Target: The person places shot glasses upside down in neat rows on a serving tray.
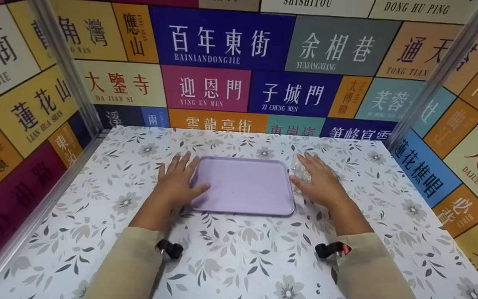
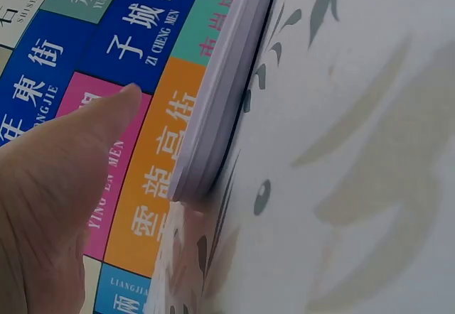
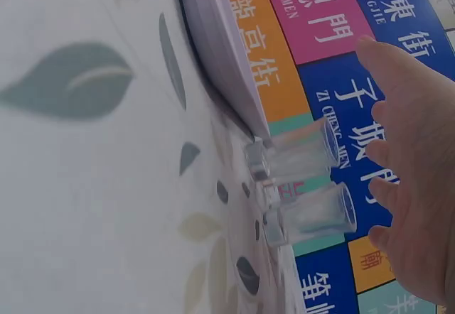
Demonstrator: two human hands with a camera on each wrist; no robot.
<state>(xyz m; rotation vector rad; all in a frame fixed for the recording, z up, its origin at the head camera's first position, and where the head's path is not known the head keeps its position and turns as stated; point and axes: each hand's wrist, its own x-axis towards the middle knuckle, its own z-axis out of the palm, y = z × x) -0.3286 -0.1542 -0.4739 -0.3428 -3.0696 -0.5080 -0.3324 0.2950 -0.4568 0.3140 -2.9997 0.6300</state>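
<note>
A pale purple rectangular tray (image 1: 243, 187) with rounded corners and a low rim lies flat on the table. Fingers spread, my left hand (image 1: 176, 180) is at its left side, the thumb overlapping the rim in the head view. My right hand (image 1: 322, 182) is off the right rim, fingers extended and thumb pointing toward the tray. Two small clear glasses stand upright beside the tray's right end; the right wrist view shows one glass (image 3: 302, 150) and the other glass (image 3: 313, 214) below it in the picture. From the head, the right hand partly hides them. Neither hand holds anything.
A white floral cloth (image 1: 239, 257) covers the table. Behind it rises a wall of coloured street-name panels (image 1: 222, 37). Clear upright panels with edge strips bound the left (image 1: 75, 70) and right (image 1: 434, 74) sides.
</note>
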